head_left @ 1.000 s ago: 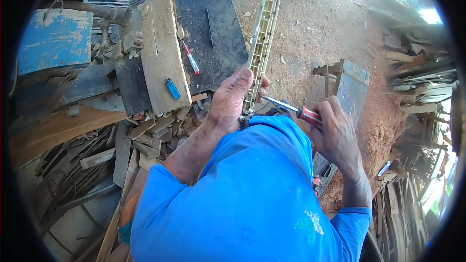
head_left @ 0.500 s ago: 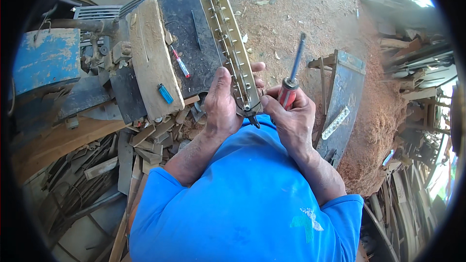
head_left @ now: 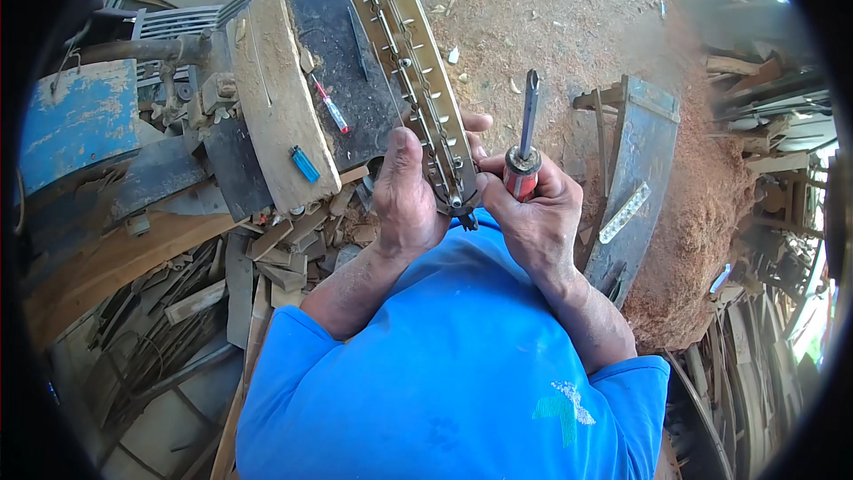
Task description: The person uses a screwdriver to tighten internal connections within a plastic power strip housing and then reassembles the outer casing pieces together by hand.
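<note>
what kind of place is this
Probably a woodworking shop: reddish sawdust is heaped at the right, wood offcuts lie piled at the left, and the right hand holds a screwdriver.

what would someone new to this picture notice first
Probably the bright blue shirt filling the lower middle. Just above it, the left hand grips a long tan ribbed housing reaching the top edge, and the right hand holds a red-handled screwdriver. Off to the left, a blue lighter lies on a dusty wooden board.
</note>
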Demonstrator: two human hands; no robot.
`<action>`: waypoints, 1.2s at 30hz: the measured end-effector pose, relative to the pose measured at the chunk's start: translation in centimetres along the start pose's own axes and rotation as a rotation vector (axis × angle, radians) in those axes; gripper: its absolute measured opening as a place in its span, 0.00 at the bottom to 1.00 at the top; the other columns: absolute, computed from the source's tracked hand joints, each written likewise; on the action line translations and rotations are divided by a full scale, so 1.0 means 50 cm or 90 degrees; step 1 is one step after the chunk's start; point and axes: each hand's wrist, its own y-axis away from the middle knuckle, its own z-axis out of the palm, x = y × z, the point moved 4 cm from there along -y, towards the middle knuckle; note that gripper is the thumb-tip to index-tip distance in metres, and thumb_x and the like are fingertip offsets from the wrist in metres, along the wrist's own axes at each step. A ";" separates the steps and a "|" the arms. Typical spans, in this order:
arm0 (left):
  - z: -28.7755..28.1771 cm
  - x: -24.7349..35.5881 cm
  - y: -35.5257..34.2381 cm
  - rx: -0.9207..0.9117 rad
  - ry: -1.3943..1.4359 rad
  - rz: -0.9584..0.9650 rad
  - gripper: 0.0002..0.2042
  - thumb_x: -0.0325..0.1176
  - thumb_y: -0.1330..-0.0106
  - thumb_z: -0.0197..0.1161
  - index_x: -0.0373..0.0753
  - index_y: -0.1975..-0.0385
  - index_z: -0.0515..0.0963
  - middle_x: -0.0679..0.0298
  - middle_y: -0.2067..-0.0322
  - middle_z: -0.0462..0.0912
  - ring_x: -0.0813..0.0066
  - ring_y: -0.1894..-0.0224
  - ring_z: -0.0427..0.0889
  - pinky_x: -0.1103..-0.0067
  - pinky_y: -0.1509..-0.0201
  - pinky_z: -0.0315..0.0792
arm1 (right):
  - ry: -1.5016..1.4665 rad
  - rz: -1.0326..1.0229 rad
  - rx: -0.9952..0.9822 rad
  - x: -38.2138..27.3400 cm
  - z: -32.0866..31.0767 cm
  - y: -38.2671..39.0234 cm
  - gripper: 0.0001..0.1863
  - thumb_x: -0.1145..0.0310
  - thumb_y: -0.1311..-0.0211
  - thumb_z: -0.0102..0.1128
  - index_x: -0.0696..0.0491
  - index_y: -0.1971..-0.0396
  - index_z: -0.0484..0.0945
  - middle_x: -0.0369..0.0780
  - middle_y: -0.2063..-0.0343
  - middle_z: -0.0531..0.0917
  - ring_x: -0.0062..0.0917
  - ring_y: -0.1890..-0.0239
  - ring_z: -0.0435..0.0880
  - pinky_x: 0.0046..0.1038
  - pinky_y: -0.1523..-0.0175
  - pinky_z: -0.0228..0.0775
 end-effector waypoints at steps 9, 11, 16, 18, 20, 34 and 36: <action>-0.014 -0.006 -0.003 -0.029 0.019 0.030 0.30 0.57 0.21 0.38 0.30 0.42 0.68 0.53 0.56 0.80 0.71 0.57 0.81 0.73 0.51 0.79 | 0.014 -0.011 0.000 -0.007 -0.003 -0.002 0.06 0.80 0.42 0.67 0.58 0.64 0.84 0.33 0.70 0.85 0.11 0.67 0.79 0.19 0.61 0.75; -0.014 -0.006 -0.003 -0.061 0.033 0.028 0.26 0.53 0.20 0.38 0.35 0.41 0.66 0.47 0.49 0.79 0.71 0.54 0.81 0.71 0.48 0.79 | 0.019 -0.017 -0.005 -0.007 -0.004 -0.004 0.05 0.78 0.43 0.68 0.57 0.66 0.83 0.33 0.72 0.82 0.12 0.68 0.78 0.20 0.62 0.73; -0.003 0.003 0.003 -0.049 -0.028 0.068 0.25 0.52 0.19 0.37 0.36 0.39 0.63 0.46 0.50 0.80 0.71 0.56 0.81 0.72 0.49 0.79 | 0.112 -0.041 -0.039 -0.001 -0.017 -0.010 0.06 0.77 0.47 0.69 0.55 0.68 0.82 0.35 0.74 0.80 0.16 0.70 0.79 0.23 0.64 0.71; -0.008 -0.002 0.003 -0.053 0.001 0.056 0.25 0.52 0.19 0.37 0.36 0.38 0.63 0.45 0.50 0.80 0.71 0.56 0.81 0.72 0.49 0.79 | 0.094 -0.052 -0.037 -0.010 -0.015 -0.006 0.07 0.77 0.49 0.68 0.55 0.68 0.82 0.37 0.74 0.80 0.19 0.71 0.80 0.24 0.65 0.71; -0.008 -0.004 0.003 -0.057 0.028 0.044 0.25 0.52 0.19 0.38 0.37 0.38 0.62 0.45 0.51 0.80 0.71 0.56 0.81 0.72 0.50 0.79 | 0.092 -0.056 -0.038 -0.015 -0.014 -0.006 0.07 0.77 0.49 0.68 0.55 0.68 0.82 0.37 0.74 0.81 0.19 0.71 0.80 0.24 0.65 0.71; 0.025 -0.007 0.004 -0.010 -0.059 0.018 0.22 0.49 0.19 0.38 0.35 0.42 0.64 0.51 0.55 0.81 0.68 0.59 0.87 0.79 0.60 0.82 | 0.184 -0.068 -0.009 -0.004 -0.026 -0.021 0.08 0.75 0.53 0.68 0.55 0.74 0.76 0.39 0.80 0.76 0.24 0.78 0.76 0.28 0.70 0.69; 0.023 -0.006 0.000 -0.034 -0.067 0.025 0.22 0.48 0.18 0.38 0.34 0.43 0.65 0.53 0.55 0.82 0.71 0.59 0.86 0.80 0.58 0.82 | 0.144 -0.106 0.008 -0.005 -0.027 -0.016 0.07 0.75 0.52 0.68 0.56 0.74 0.76 0.40 0.80 0.76 0.25 0.78 0.76 0.28 0.70 0.69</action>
